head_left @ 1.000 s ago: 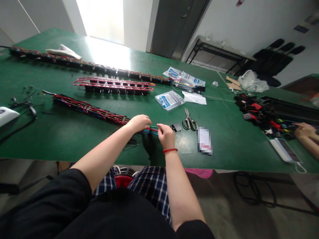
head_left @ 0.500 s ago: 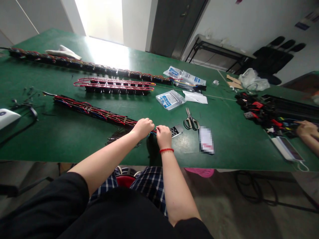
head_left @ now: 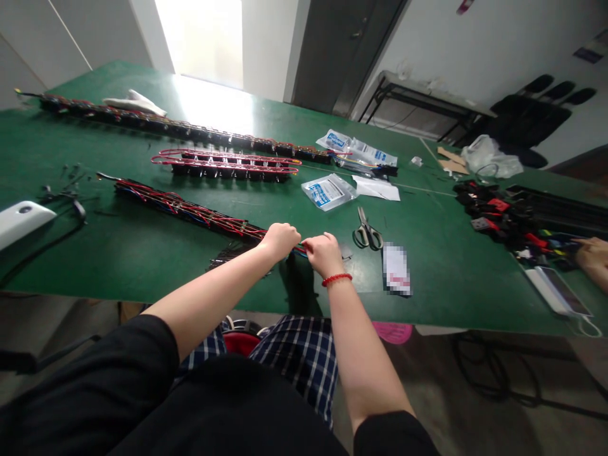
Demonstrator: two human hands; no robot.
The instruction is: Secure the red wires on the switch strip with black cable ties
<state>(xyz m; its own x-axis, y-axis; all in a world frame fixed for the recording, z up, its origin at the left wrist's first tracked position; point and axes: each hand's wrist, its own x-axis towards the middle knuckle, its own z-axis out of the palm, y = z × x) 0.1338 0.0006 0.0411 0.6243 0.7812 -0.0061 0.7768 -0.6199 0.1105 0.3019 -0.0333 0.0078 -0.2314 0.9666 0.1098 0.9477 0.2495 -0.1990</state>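
Note:
My left hand (head_left: pixel 280 240) and my right hand (head_left: pixel 325 253) are both closed, side by side near the front of the green table (head_left: pixel 123 247). Between them they pinch the near end of a long black strip wound with red and blue wires (head_left: pixel 180 208), which runs away to the left. A red bead bracelet (head_left: pixel 336 278) circles my right wrist. My right hand hides the small dark connector at the wire ends.
Scissors (head_left: pixel 367 232) and a white card (head_left: pixel 396 268) lie just right of my hands. Further wired strips (head_left: pixel 228 163), plastic bags (head_left: pixel 327 191), a white device (head_left: pixel 23 219) at the left. At the right edge another person's hand (head_left: pixel 593 253), a phone (head_left: pixel 560 290), dark connectors (head_left: pixel 503 218).
My hands have drawn close together on the wire end. My right hand now covers the small connector that showed beside it earlier. The camera has shifted slightly.

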